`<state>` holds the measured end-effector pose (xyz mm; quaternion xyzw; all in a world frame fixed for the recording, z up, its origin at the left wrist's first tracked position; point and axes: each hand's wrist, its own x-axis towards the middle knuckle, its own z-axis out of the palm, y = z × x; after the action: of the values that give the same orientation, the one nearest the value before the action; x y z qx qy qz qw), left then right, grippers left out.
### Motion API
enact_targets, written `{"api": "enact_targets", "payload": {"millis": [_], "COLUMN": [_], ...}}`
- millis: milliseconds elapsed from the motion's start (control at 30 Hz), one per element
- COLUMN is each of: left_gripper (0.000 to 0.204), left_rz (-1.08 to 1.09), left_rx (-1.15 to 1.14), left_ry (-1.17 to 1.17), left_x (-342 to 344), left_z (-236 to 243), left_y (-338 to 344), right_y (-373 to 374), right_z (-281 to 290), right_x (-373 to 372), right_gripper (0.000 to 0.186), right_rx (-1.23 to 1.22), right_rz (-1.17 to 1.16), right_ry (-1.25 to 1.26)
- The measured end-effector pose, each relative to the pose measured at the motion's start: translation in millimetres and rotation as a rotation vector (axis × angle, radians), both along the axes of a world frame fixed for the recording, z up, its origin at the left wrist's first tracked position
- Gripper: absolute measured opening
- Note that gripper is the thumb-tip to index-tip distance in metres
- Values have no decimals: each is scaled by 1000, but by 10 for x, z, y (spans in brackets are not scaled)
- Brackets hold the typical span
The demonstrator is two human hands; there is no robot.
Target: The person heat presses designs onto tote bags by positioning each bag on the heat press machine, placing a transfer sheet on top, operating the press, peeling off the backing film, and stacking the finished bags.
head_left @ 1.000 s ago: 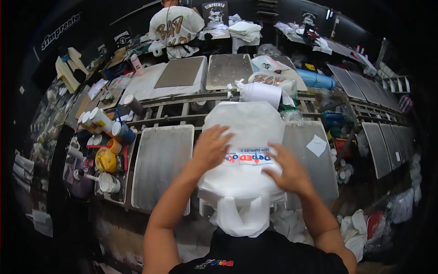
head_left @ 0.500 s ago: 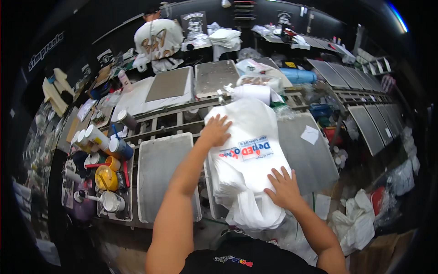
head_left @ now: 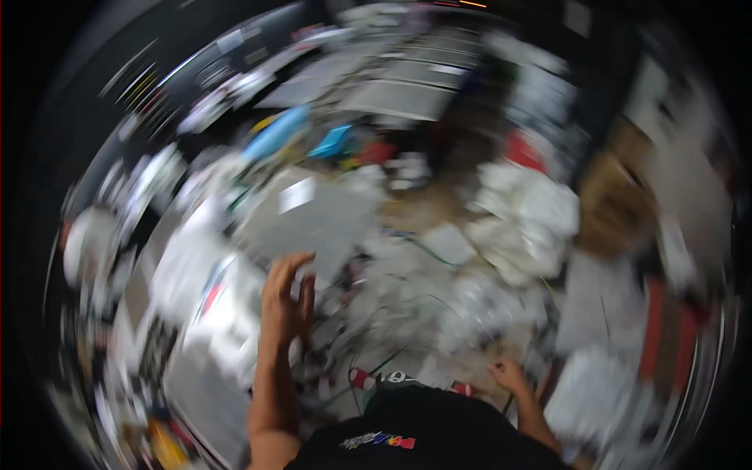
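Observation:
In the head view, my left hand (head_left: 294, 298) is raised beside the stack of white printed bags (head_left: 221, 317), at its right, with fingers bent but apart and nothing visible in them. Whether it touches the stack is unclear. My right hand (head_left: 507, 370) is low at the lower right, away from the stack, its fingers loosely spread and apparently empty. A grey platen (head_left: 329, 219) with a white paper square on it lies beyond my left hand. The picture is heavily blurred.
A cluttered floor strewn with clear plastic (head_left: 478, 309) lies below me. White bundles (head_left: 521, 223) and brown cardboard (head_left: 615, 204) are on the right. More platens (head_left: 395, 98) line the back, and a co-worker in white (head_left: 90, 243) is at the far left.
The view has swung sharply rightward, so the bag stack sits further left. Both hands have come off the stack; my right hand has dropped toward my right side.

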<state>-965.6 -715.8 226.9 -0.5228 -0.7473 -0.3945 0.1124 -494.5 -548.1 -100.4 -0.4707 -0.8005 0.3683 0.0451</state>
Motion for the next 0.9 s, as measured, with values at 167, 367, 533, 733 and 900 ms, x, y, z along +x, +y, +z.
{"api": "enact_targets", "payload": {"millis": [167,367,533,733,900], "left_gripper": [26,31,36,45,39], "left_rz": [-417,-968,-1154,-983,-1165], "left_rx": [-541,-984,-1144,-1578,-1516], "left_ry": [-185,-125,-24,147,620], "left_x": [1244,2460,3445,3501,3157], "left_z": [-1428,-2953,-2953,-3480,-4094], "left_y": [1237,2263,3210,4583,5893], "right_y": [142,-25,-29,771,1152], "right_z": [-671,-894,-1310,-2119,-2862], "right_x": [1356,2769,3542,4258,4646], "right_gripper": [29,36,42,48,49], "right_rx": [-96,-85,-44,50,-89], "right_rz": [-430,-1230,-1719,-1926,-1839], "right_ry": [38,-95,-101,-397,-560]}}
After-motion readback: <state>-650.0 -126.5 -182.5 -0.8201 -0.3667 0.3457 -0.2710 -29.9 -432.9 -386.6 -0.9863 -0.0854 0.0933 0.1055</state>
